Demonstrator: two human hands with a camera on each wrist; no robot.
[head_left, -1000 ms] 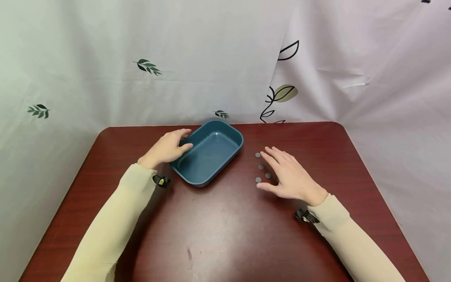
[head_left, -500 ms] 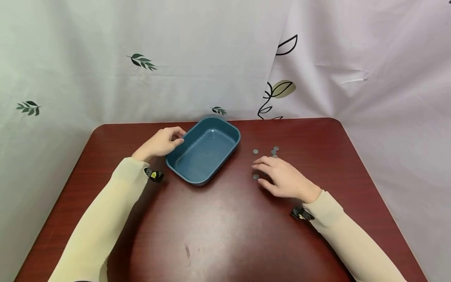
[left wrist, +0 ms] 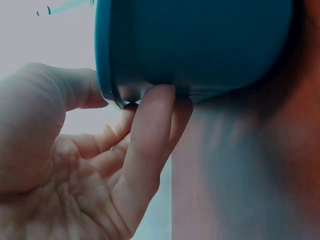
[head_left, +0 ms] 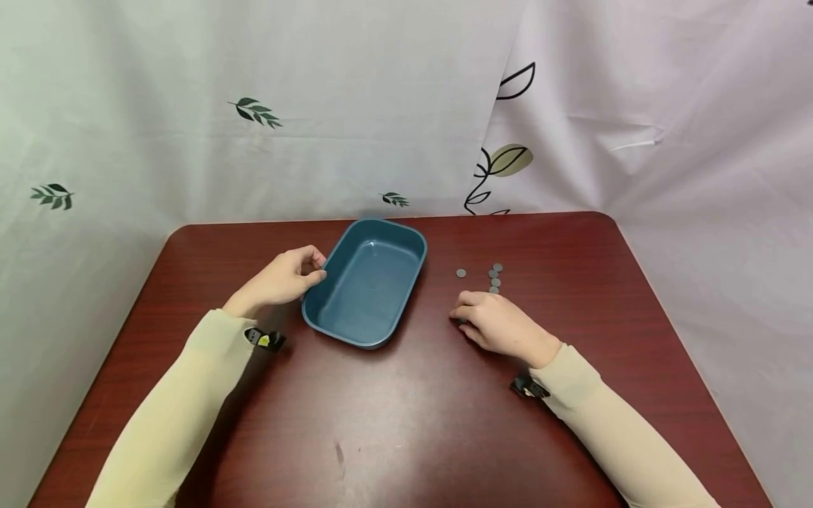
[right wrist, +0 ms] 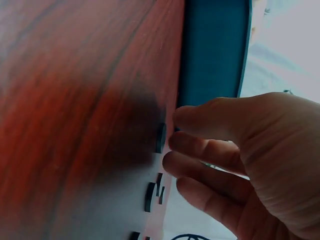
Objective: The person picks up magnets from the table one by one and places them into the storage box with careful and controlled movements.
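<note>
A blue rectangular plastic tub (head_left: pixel 371 282) lies slanted on the table. At its left side my left hand (head_left: pixel 279 279) holds the wall: the left wrist view has the thumb at the rim and the fingers (left wrist: pixel 152 115) against the outside. My right hand (head_left: pixel 498 324) is low over the table right of the tub, fingers bent, with a small grey coin-like disc (head_left: pixel 461 321) between thumb and fingertips. Close beside these fingertips, the right wrist view has another disc (right wrist: pixel 160 138) on the table. Beyond the hand lie several more discs (head_left: pixel 496 283), plus a single one (head_left: pixel 461 273) nearer the tub.
The dark red wooden table (head_left: pixel 381 437) has rounded far corners. Right behind its far edge hangs a pale curtain (head_left: pixel 317 141) printed with leaves. Black camera straps (head_left: pixel 529 386) sit at both wrists.
My left hand has come toward me, and the tub has turned and slid slightly with it. My right hand has drawn back and lowered, its fingers closing around a disc; discs it covered now show.
</note>
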